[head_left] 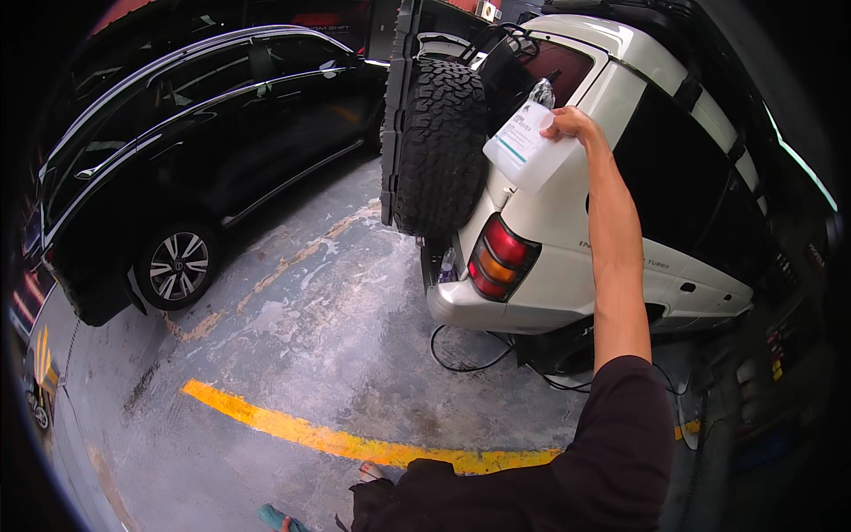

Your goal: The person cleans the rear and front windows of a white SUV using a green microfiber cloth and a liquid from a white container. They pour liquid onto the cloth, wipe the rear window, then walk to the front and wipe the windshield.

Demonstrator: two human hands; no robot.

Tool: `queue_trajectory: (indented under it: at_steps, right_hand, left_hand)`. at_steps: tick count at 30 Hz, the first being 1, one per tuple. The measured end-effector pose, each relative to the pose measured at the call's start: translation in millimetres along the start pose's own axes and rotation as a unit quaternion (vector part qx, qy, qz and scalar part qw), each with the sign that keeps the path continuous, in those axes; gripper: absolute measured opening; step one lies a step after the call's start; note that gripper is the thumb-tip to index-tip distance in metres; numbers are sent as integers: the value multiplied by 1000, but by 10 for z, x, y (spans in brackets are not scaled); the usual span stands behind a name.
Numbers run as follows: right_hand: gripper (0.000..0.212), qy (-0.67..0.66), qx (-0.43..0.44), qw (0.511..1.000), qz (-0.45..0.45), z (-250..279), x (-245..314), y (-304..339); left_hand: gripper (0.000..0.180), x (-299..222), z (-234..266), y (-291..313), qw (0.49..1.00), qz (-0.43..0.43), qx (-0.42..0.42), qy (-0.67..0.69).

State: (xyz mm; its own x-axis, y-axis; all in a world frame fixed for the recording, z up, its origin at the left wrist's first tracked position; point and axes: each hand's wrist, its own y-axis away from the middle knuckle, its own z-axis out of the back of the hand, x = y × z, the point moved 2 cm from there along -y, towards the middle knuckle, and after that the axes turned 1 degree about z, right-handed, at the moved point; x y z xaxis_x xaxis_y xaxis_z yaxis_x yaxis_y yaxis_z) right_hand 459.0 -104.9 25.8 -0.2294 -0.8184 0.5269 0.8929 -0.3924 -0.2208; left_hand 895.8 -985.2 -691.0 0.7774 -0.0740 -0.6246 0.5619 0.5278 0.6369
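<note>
My right hand point(572, 122) is closed round the handle of a white plastic jug point(521, 152) with a printed label. My arm is stretched out, and the jug is held tilted in front of the rear corner of a white off-road car point(567, 239). Something clear and shiny point(542, 92) shows just above the jug; what it is I cannot make out. Low at the bottom edge, only a little of my left hand point(285, 525) is in view, closed on a teal cloth point(273, 514).
The spare tyre point(439, 146) juts from the white car's back, beside its tail light point(503, 257). A small bottle point(448, 266) stands on the bumper. Black hoses point(470, 365) lie under the car. A black car point(213, 151) is parked left. A yellow line point(310, 433) crosses the floor.
</note>
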Motion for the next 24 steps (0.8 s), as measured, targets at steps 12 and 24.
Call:
queue_trajectory:
  at_steps: [12,24]
  right_hand:
    - [52,148,-126,979,64,884,-184,185]
    - [33,71,-51,996,0,-785,-613,3291]
  left_hand:
    - [62,290,6,159,997,71,21,-12]
    - [84,165,58,50,964,218,92,-119]
